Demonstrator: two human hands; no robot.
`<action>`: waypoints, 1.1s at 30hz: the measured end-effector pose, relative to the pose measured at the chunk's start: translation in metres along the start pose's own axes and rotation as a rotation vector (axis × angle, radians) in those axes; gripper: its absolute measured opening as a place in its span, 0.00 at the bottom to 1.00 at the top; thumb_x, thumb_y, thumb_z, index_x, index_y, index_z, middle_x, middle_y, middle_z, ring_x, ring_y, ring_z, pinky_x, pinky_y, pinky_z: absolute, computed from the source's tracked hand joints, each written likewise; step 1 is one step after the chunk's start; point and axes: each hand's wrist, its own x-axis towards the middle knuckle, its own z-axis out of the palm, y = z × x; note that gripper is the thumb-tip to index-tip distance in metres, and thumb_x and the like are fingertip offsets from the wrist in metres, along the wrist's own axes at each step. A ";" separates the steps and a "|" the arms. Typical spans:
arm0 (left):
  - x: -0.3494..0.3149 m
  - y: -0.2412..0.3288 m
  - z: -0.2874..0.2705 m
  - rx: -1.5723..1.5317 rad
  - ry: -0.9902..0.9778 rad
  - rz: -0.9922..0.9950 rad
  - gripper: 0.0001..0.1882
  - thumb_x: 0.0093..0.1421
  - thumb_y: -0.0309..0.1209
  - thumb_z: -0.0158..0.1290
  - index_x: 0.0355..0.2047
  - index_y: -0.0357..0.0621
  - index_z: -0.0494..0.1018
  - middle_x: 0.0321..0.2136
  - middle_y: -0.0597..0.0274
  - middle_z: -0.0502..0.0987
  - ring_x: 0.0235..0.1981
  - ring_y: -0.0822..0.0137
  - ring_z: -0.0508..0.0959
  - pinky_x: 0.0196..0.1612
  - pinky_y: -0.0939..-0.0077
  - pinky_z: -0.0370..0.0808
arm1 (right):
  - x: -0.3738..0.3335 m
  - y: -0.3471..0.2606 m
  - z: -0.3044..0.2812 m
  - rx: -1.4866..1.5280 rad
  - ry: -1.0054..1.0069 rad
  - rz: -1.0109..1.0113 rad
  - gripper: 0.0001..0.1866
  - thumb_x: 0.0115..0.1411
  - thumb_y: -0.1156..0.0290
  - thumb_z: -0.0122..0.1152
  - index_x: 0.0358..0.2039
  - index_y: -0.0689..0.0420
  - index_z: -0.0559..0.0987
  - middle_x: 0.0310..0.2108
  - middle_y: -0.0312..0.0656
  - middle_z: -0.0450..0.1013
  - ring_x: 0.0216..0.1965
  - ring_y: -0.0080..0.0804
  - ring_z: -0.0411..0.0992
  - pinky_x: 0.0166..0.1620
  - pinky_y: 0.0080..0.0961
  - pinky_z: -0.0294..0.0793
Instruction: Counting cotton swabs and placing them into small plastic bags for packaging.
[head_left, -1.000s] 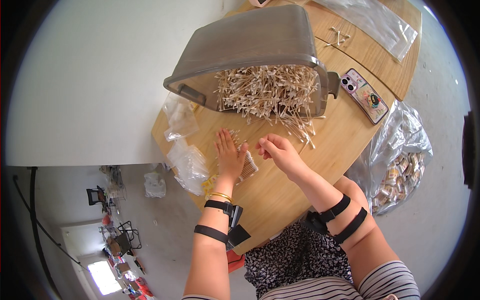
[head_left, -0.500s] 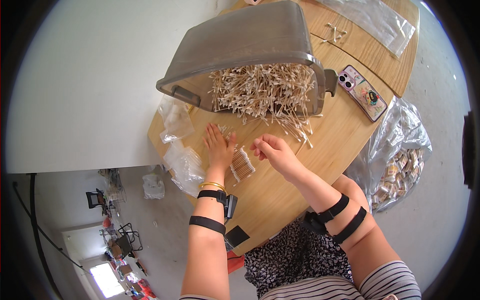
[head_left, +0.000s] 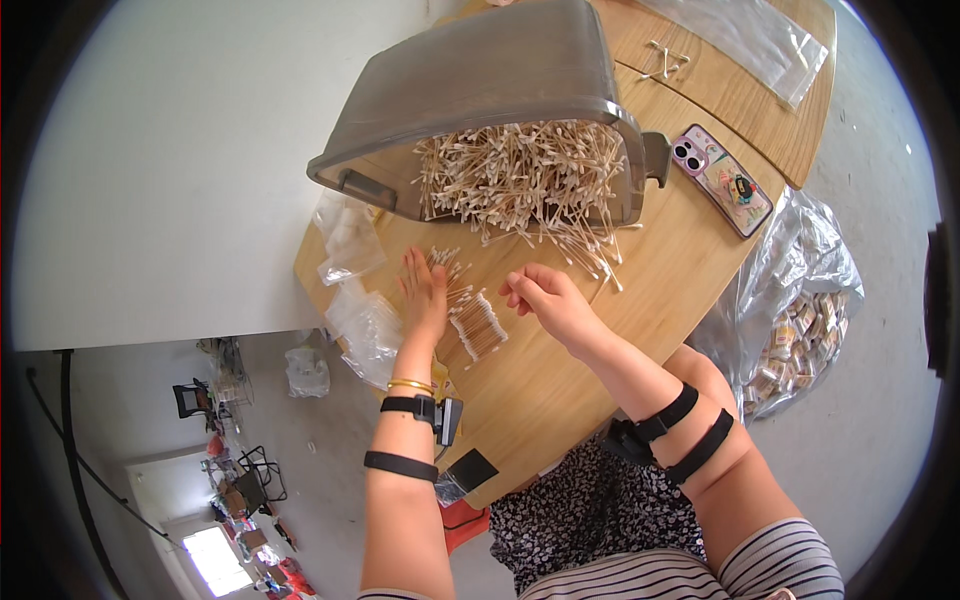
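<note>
My left hand (head_left: pixel 424 298) rests at the table with its fingers stretched out, beside a small loose group of cotton swabs (head_left: pixel 447 268). Just nearer to me, more cotton swabs (head_left: pixel 478 330) lie side by side in a neat row. To the right of that row is my right hand (head_left: pixel 545 297), its fingers curled and thumb pressed in; whatever they may hold is hidden. Beyond both hands a grey translucent tub (head_left: pixel 490 70) lies on its side, its mouth toward me. A heap of cotton swabs (head_left: pixel 525 180) fills it and spills over the rim onto the wooden table (head_left: pixel 590 390).
Clear plastic bags (head_left: pixel 365 325) lie at the left table edge. A phone (head_left: pixel 722 180) sits right of the tub, with a few stray swabs (head_left: pixel 665 62) and a flat plastic bag (head_left: pixel 750 45) farther off. On the right, a large bag of small packs (head_left: pixel 800 340) stands below table height.
My left hand has shifted slightly left, uncovering more of the loose swabs and the row beside it. My right hand stays almost where it was, fingers still curled.
</note>
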 end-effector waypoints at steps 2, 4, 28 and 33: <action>-0.014 0.005 0.010 0.098 0.028 0.077 0.47 0.69 0.60 0.32 0.70 0.29 0.39 0.71 0.37 0.40 0.73 0.45 0.38 0.72 0.49 0.32 | -0.001 -0.002 -0.003 -0.030 -0.039 0.035 0.14 0.70 0.62 0.49 0.37 0.60 0.77 0.28 0.30 0.71 0.33 0.19 0.67 0.42 0.18 0.69; -0.030 0.011 0.024 0.484 0.015 0.232 0.46 0.69 0.58 0.33 0.69 0.27 0.39 0.71 0.36 0.41 0.73 0.44 0.38 0.71 0.48 0.32 | -0.002 -0.003 0.001 -0.032 -0.043 0.041 0.14 0.70 0.63 0.49 0.37 0.60 0.77 0.28 0.30 0.71 0.33 0.18 0.67 0.41 0.18 0.69; -0.085 0.005 0.009 -0.686 0.361 -0.262 0.48 0.67 0.66 0.28 0.71 0.36 0.39 0.73 0.50 0.39 0.74 0.56 0.38 0.73 0.61 0.37 | 0.000 0.003 0.003 -0.038 -0.048 0.064 0.14 0.71 0.62 0.49 0.37 0.60 0.77 0.29 0.31 0.72 0.33 0.18 0.67 0.42 0.19 0.70; -0.075 -0.019 0.023 -0.732 0.439 -0.257 0.47 0.68 0.64 0.26 0.71 0.35 0.40 0.73 0.50 0.40 0.74 0.57 0.40 0.73 0.64 0.37 | 0.001 0.009 0.009 -0.051 -0.058 0.066 0.15 0.70 0.62 0.48 0.38 0.61 0.77 0.32 0.33 0.74 0.37 0.21 0.69 0.47 0.22 0.69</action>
